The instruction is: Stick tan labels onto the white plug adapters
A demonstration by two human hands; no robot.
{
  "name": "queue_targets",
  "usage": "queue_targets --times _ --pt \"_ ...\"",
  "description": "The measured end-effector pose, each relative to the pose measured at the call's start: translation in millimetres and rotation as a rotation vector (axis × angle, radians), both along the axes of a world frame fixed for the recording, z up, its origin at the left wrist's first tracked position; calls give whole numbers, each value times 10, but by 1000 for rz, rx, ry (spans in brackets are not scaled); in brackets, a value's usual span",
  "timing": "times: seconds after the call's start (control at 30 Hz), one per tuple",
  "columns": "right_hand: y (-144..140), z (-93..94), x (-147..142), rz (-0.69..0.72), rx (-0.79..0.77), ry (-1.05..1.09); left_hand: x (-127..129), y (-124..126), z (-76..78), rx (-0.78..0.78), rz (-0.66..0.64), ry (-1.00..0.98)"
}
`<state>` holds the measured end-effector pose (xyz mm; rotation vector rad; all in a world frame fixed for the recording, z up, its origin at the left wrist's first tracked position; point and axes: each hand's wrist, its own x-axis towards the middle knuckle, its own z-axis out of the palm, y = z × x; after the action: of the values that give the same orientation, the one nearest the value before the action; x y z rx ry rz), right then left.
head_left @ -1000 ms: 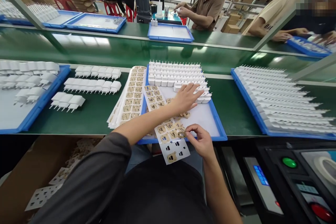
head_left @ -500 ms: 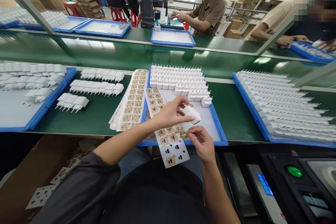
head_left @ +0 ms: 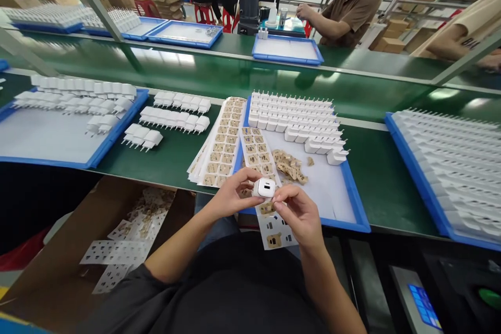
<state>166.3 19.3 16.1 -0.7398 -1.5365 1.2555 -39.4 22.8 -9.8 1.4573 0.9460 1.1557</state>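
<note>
— Charger plug [head_left: 263, 188]: where is it, and which way does it face?

— Between both hands above the blue tray's [head_left: 344, 177] near edge, slotted face toward the camera, long axis roughly left-right. Left hand [head_left: 231, 199] clasps it; right hand [head_left: 298, 214] pinches its right side.

— Changed?

— A second ago the left hand reached into the rows of plugs [head_left: 293, 117].

— Around it?

— Sticker sheet [head_left: 260, 159] beneath, loose stickers [head_left: 289, 164] beside, green bench [head_left: 172, 151].
</note>
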Motion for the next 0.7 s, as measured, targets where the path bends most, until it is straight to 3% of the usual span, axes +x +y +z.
queue_targets --times 0.13,0.3,0.5,0.6,0.7 --pt "-40 -13 -2 -8 21 -74 117 -66 -11 58 120 17" --pt "-35 -26 -9 -55 -1 -75 113 -83 -52 97 0 -41" --pt "-31 -37 79 -48 7 28 49 -94 -9 454 256 126" --pt "-29 -40 83 -130 -26 44 78 -94 20 455 329 165" --pt "-17 -19 31 -215 -62 13 128 -85 29 474 287 195"
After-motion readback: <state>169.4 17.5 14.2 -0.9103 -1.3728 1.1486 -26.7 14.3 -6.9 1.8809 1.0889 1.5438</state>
